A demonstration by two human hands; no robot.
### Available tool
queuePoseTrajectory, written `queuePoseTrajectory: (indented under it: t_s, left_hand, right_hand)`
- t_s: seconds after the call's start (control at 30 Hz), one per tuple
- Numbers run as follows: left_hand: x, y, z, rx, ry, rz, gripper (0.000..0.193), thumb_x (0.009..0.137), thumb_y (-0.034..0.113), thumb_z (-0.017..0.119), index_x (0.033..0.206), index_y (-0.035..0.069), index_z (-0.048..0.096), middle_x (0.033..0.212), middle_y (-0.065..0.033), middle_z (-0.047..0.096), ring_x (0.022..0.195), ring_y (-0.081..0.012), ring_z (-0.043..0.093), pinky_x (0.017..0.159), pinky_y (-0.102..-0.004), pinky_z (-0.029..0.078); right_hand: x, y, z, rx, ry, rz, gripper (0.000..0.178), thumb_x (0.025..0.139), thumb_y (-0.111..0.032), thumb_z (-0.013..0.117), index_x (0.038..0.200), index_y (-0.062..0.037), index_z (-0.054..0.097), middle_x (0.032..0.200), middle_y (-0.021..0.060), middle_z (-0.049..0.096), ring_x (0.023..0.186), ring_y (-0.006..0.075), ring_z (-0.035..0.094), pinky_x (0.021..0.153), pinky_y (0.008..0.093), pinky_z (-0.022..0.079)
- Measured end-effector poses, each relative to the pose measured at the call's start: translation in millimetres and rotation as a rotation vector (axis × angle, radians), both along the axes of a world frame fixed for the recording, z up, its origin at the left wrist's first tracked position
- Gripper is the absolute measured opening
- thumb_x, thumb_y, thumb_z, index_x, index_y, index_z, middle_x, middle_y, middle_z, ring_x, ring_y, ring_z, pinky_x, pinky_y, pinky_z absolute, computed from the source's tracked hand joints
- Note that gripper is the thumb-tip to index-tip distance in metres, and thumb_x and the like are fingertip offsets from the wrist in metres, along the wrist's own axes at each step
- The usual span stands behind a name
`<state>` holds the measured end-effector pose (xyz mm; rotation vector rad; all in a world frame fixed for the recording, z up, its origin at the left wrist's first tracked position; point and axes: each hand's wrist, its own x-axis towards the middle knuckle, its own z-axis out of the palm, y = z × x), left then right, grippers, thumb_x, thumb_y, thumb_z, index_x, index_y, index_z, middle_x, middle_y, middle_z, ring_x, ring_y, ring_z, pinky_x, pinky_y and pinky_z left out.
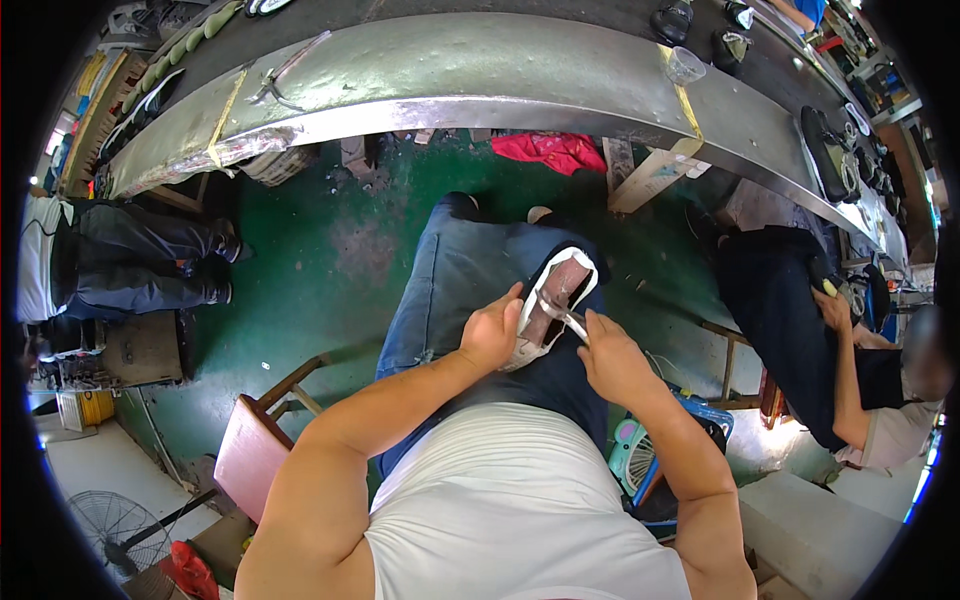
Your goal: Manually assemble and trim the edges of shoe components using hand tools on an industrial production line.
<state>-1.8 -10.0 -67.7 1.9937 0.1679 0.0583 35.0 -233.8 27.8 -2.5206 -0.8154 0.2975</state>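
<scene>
A shoe upper [557, 300] lies bottom up across my right thigh, stretched over a last. Its white edge is folded in around a brownish-pink insole. My left hand [491, 331] grips the near left side of the shoe, thumb stretched along the edge. In my right hand [614, 357] is a hammer [573, 323], held by its pale handle. The dark metal head rests on or just above the insole; I cannot tell which. My fingers hide the handle's end.
Ahead runs a metal-edged workbench [450, 65] with another hammer [290, 70], a clear plastic cup [685, 65] and several dark shoes. Red cloth [550, 151] lies beneath. A pink-seated chair [255, 455] is at left, a small green fan [632, 455] at right. People are on both sides.
</scene>
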Motion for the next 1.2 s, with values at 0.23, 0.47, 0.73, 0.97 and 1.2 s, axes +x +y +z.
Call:
queuePoseTrajectory:
  t_s: [0.23,0.47,0.73,0.97,1.2]
  left_hand:
    - [10,6,28,0.362,-0.141,-0.387,0.046,0.102,0.024,0.048,0.145,0.006,0.047,0.142,-0.0251,0.049,0.105,-0.0405,0.066,0.088,-0.0425,0.056]
    - [29,18,40,0.531,0.137,-0.579,0.057,0.103,0.035,0.045,0.156,0.027,0.026,0.151,-0.0274,0.036,0.090,-0.0440,0.069,0.079,-0.0474,0.059]
    - [29,13,84,0.616,0.256,-0.763,0.064,0.102,0.039,0.044,0.159,0.022,0.019,0.152,-0.0313,0.033,0.108,-0.0466,0.064,0.093,-0.0462,0.053]
    - [-13,12,26,-0.040,0.388,-0.232,0.066,0.102,0.035,0.048,0.152,-0.002,0.029,0.140,-0.0325,0.050,0.127,-0.0419,0.055,0.107,-0.0395,0.042]
    - [-4,21,27,-0.116,0.335,-0.273,0.077,0.092,0.025,0.067,0.153,0.001,0.027,0.134,-0.0305,0.056,0.125,-0.0406,0.057,0.105,-0.0396,0.044]
  right_hand:
    - [-2,-24,-24,-0.109,0.166,-0.143,0.024,0.091,-0.017,0.063,0.107,0.0000,0.056,0.098,0.0212,0.066,0.088,0.0419,0.066,0.076,0.0513,0.052]
    - [38,-10,15,0.162,0.397,-0.172,0.029,0.097,-0.028,0.057,0.100,0.0009,0.057,0.095,0.0248,0.068,0.087,0.0458,0.065,0.078,0.0500,0.050]
    - [36,3,-14,0.039,0.267,-0.134,0.036,0.100,-0.033,0.054,0.099,0.0029,0.055,0.088,0.0270,0.067,0.086,0.0452,0.066,0.077,0.0519,0.051]
    - [14,5,-5,0.124,0.461,-0.110,0.039,0.101,-0.034,0.052,0.102,0.0039,0.057,0.087,0.0274,0.066,0.086,0.0464,0.064,0.077,0.0527,0.049]
    - [3,18,-3,-0.056,0.387,-0.034,0.040,0.102,-0.036,0.050,0.100,0.0032,0.058,0.089,0.0268,0.066,0.084,0.0457,0.065,0.076,0.0539,0.050]
